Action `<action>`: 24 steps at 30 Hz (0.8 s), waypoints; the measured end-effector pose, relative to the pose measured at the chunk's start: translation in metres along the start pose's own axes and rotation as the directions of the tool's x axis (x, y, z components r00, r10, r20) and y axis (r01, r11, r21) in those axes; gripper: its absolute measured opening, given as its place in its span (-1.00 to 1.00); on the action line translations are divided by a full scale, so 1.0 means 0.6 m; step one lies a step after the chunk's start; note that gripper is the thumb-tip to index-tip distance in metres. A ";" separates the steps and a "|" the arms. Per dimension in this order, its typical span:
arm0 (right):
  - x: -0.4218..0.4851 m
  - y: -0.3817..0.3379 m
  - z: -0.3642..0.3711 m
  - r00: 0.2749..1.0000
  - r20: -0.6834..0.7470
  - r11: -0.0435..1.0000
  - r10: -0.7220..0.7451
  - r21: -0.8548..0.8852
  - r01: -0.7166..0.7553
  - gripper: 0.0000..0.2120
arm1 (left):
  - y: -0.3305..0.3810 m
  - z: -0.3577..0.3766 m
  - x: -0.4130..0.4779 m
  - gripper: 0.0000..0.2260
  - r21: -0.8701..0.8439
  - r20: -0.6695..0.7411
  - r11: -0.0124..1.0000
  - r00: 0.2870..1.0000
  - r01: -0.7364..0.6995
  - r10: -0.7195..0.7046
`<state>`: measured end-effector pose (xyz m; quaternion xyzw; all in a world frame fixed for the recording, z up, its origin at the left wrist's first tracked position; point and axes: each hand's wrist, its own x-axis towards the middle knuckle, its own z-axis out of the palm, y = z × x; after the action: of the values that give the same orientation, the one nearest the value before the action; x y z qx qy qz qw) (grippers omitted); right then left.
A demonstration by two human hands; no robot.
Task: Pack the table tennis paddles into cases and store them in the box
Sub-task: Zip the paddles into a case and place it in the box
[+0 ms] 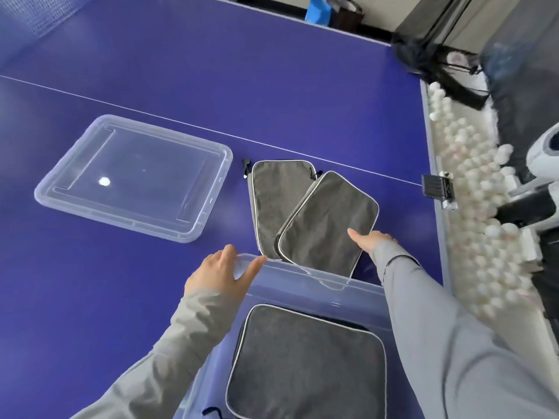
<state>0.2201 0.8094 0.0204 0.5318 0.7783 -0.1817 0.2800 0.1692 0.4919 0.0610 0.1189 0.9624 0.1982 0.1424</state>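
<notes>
A clear plastic box (305, 275) stands at the near edge of the blue table, with one grey paddle case (305, 361) lying flat inside. Two more grey cases lie just beyond the box: the left case (272, 201) flat on the table, the right case (326, 225) overlapping it at a slant. My left hand (219, 273) rests on the box's far left corner, fingers over the rim. My right hand (370, 241) touches the near right edge of the slanted case with its fingers straight. No bare paddles are in view.
The box's clear lid (133, 176) lies upside down on the table to the left. A trough full of white balls (484, 213) runs along the table's right edge, with a ball machine and a black net behind it. A black clamp (435, 186) sits on that edge.
</notes>
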 end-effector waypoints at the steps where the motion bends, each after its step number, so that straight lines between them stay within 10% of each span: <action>1: 0.006 -0.006 0.005 1.000 0.008 1.000 -0.004 0.021 0.003 -0.25 | -0.001 0.000 0.000 -0.45 0.002 -0.005 1.000 1.000 0.002 -0.002; 12: -0.017 -0.050 -0.034 0.931 -0.354 0.621 0.084 0.749 0.229 -0.52 | 0.011 -0.013 -0.004 -0.51 -0.018 0.030 1.000 1.000 0.010 -0.009; 19: -0.133 -0.062 -0.110 0.828 -0.544 0.041 0.136 0.838 0.544 -0.68 | 0.010 -0.021 -0.011 -0.60 -0.166 -0.024 0.986 0.999 -0.030 0.026; 24: -0.264 -0.058 -0.110 0.804 -0.593 -0.119 -0.049 0.803 0.584 -0.66 | -0.016 -0.058 0.004 -0.70 -0.811 0.049 0.574 0.990 0.115 -0.130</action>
<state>0.2159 0.7196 0.1707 0.3766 0.5524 -0.6332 -0.3899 0.1543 0.4720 0.0873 -0.0278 0.7727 0.6061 0.1864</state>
